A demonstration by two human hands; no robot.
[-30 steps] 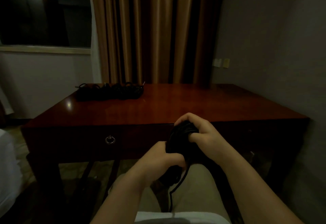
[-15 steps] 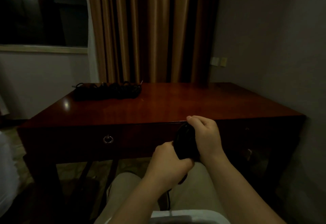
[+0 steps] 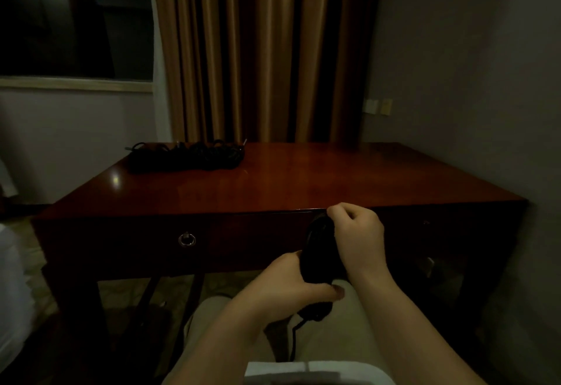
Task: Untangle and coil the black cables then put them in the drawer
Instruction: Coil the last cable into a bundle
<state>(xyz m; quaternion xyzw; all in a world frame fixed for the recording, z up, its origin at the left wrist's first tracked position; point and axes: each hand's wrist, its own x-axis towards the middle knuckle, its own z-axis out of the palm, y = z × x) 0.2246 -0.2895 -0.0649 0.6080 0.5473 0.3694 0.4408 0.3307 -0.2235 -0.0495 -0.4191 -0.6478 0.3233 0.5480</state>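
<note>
A coiled black cable (image 3: 318,251) is held in front of the desk's front edge, above my lap. My left hand (image 3: 288,284) grips the coil's lower part, thumb across it. My right hand (image 3: 358,239) holds the coil's upper side, its fingertips pinched together at the top. A loose end of the cable (image 3: 294,336) hangs down from below my left hand. Several more black cables (image 3: 185,156) lie in a heap on the far left of the dark red desk top (image 3: 334,178). The left drawer with a ring pull (image 3: 186,239) is closed.
Brown curtains (image 3: 258,50) hang behind the desk and a dark window (image 3: 73,17) is at the left. A grey wall with sockets (image 3: 378,106) stands close on the right. Something white (image 3: 12,278) sits at the left edge. My light trousers (image 3: 334,330) show below.
Both hands have risen with the coil toward the desk's front edge. My right hand has shifted from wrapping over the coil to pinching at its top.
</note>
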